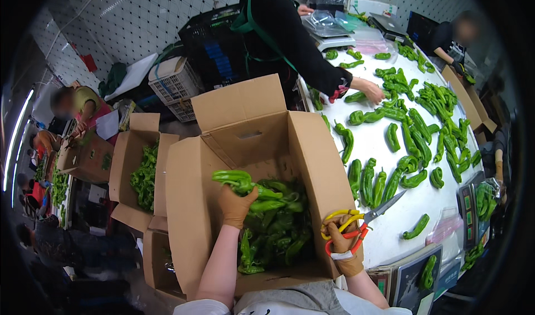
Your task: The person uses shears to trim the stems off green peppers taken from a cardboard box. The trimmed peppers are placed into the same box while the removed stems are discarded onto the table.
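Note:
My left hand [235, 206], in a tan glove, grips several green peppers [234, 179] above an open cardboard box [184, 214]. Inside the box lies a heap of green peppers [276, 231]. At the box's right side, my right hand [345, 248], gloved as well, holds scissors [378, 210] with yellow and red handles; their blades point up and right over the white table [376, 248]. Many green peppers [418, 143] are spread over that table, a few of them in a row close to the scissors. Whether the scissors' blades are fully closed is hard to tell.
Across the table a co-worker's hand [370, 90] touches peppers. Scales [468, 214] stand at the right edge, near plastic bags [447, 227]. Another pepper-filled cardboard box [121, 168] is at the left, before more people. Stacked plastic crates [175, 83] stand behind.

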`<state>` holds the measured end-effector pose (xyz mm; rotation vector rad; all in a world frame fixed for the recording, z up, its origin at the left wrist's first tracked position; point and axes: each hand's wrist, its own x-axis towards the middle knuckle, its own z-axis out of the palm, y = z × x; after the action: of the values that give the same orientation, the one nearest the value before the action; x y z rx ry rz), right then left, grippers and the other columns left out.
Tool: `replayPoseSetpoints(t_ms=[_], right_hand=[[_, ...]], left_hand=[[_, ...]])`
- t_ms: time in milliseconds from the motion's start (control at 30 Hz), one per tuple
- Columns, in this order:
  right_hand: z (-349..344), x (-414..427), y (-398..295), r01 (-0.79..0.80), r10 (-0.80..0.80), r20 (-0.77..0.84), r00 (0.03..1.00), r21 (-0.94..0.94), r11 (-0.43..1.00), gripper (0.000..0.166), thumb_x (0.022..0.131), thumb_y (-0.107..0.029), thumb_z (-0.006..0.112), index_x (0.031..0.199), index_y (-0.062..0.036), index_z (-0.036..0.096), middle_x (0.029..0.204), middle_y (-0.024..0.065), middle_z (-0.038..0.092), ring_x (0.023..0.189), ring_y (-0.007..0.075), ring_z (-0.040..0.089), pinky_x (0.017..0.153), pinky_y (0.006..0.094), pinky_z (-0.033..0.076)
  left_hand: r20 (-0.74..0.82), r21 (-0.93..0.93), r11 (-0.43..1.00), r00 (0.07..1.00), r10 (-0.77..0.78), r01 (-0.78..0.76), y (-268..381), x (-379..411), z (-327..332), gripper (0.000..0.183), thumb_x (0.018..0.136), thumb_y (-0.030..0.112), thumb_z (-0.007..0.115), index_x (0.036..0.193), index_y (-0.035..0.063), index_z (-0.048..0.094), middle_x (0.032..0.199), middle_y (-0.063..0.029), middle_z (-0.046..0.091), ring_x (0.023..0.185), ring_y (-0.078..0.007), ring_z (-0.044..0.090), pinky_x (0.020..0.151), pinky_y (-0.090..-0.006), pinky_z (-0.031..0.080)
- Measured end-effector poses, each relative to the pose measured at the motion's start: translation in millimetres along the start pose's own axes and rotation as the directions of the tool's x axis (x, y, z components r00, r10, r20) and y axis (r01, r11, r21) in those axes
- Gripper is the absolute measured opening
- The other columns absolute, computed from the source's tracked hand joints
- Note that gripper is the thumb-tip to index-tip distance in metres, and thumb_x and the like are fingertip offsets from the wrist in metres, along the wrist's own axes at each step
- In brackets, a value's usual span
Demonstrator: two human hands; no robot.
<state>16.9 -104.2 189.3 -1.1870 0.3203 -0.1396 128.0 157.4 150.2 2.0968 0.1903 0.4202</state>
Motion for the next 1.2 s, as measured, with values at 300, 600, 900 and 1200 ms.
replayPoseSetpoints(t_ms=[300, 600, 900, 1200], right_hand=[[13.1, -16.4, 6.2, -0.006, -0.004, 0.277, 0.961, 0.037, 0.999, 0.020, 0.087, -0.001, 0.057, 0.093, -0.0066, 0.038, 0.081, 0.0101, 0.055, 0.076, 0.0185, 0.061, 0.063, 0.0289, 0.053], [31.9, -38.9, 5.6, -0.242, 0.181, 0.375, 0.909, 0.120, 0.963, 0.031, 0.079, 0.000, 0.066, 0.090, -0.0078, 0.037, 0.085, 0.0129, 0.056, 0.068, 0.0248, 0.063, 0.058, 0.0350, 0.058], [34.5, -50.0, 12.8, -0.225, 0.159, 0.299, 0.941, 0.201, 0.953, 0.031, 0.079, 0.002, 0.064, 0.090, -0.0099, 0.038, 0.086, 0.0109, 0.055, 0.074, 0.0252, 0.064, 0.064, 0.0394, 0.059], [32.3, -24.0, 58.6, -0.318, 0.199, 0.302, 0.932, 0.424, 0.848, 0.028, 0.078, -0.002, 0.069, 0.098, -0.0046, 0.049, 0.081, 0.0103, 0.060, 0.066, 0.0265, 0.065, 0.057, 0.0377, 0.056]], left_hand=[[0.184, -0.677, 0.692, 0.968, -0.171, 0.251, 73.6, -51.8, -63.5, 0.053, 0.071, 0.030, 0.075, 0.110, 0.0024, 0.053, 0.099, -0.0057, 0.056, 0.090, -0.0160, 0.054, 0.080, -0.0318, 0.045], [0.368, -0.757, 0.563, 0.928, -0.052, 0.332, 82.2, -91.4, -74.9, 0.074, 0.068, 0.022, 0.081, 0.128, 0.0029, 0.041, 0.113, -0.0083, 0.054, 0.106, -0.0206, 0.054, 0.095, -0.0346, 0.041], [0.428, -0.784, 0.542, 0.896, 0.117, 0.303, 74.7, -94.3, -73.5, 0.068, 0.070, 0.009, 0.077, 0.128, 0.0052, 0.041, 0.118, -0.0088, 0.054, 0.109, -0.0194, 0.053, 0.097, -0.0339, 0.041], [0.261, -0.696, 0.613, 0.927, -0.269, 0.374, 43.6, -106.6, -71.9, 0.029, 0.088, 0.014, 0.057, 0.115, 0.0038, 0.054, 0.110, -0.0103, 0.059, 0.097, -0.0250, 0.057, 0.083, -0.0399, 0.049]])
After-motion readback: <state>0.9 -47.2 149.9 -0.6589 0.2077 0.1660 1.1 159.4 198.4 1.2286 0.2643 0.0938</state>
